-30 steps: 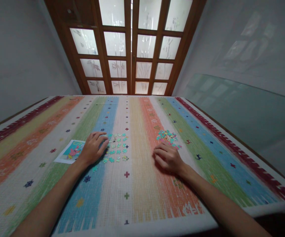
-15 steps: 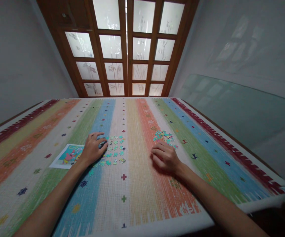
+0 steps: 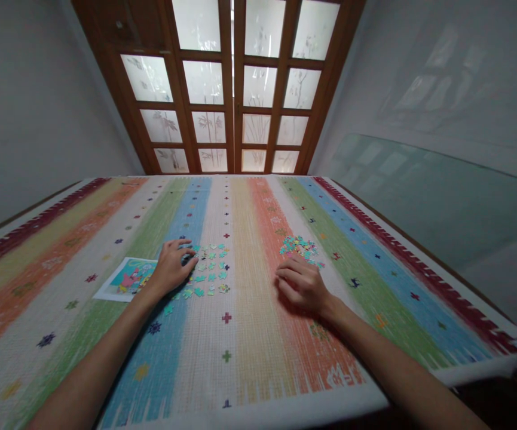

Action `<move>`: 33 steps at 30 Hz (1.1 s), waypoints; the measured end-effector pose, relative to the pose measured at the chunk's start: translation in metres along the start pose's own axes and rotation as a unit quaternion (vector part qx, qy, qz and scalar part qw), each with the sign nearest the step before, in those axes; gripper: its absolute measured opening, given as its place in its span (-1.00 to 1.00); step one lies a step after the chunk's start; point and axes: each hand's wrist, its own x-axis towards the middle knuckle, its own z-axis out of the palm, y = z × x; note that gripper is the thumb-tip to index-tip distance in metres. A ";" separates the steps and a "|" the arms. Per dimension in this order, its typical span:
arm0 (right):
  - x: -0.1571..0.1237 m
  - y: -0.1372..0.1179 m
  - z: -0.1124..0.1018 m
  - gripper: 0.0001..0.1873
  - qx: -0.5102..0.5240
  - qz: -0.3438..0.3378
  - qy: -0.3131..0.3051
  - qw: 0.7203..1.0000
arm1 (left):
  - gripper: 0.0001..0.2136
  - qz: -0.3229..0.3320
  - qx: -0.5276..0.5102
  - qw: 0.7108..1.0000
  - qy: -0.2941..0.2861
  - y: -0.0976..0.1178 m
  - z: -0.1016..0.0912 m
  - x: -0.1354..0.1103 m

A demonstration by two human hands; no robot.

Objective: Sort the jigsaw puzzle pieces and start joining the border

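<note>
My left hand (image 3: 175, 266) rests at the left end of several rows of turquoise jigsaw pieces (image 3: 211, 267). Its fingers are apart, with a gap between thumb and forefinger, and no piece shows in its grasp. Beneath that wrist, partly covered, lies a printed picture card (image 3: 126, 279) with a pink cartoon figure. My right hand (image 3: 300, 283) lies palm down on the orange stripe, fingers curled together. Just beyond its knuckles is a loose heap of jigsaw pieces (image 3: 298, 245). Whether those curled fingers hold a piece is hidden.
A striped, patterned cloth (image 3: 251, 334) covers the wide table. Walls stand on both sides, with a pale glass panel (image 3: 424, 191) leaning along the right one. Wooden doors with frosted panes (image 3: 258, 83) close off the far end.
The whole view has shifted slightly. Both hands keep nearly the same pose and place, and the pieces look unmoved.
</note>
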 end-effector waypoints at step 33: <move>0.010 -0.053 0.013 -0.86 0.060 -0.029 -0.049 0.997 | -0.72 -0.118 -0.467 0.840 -0.249 0.144 -0.016 -0.037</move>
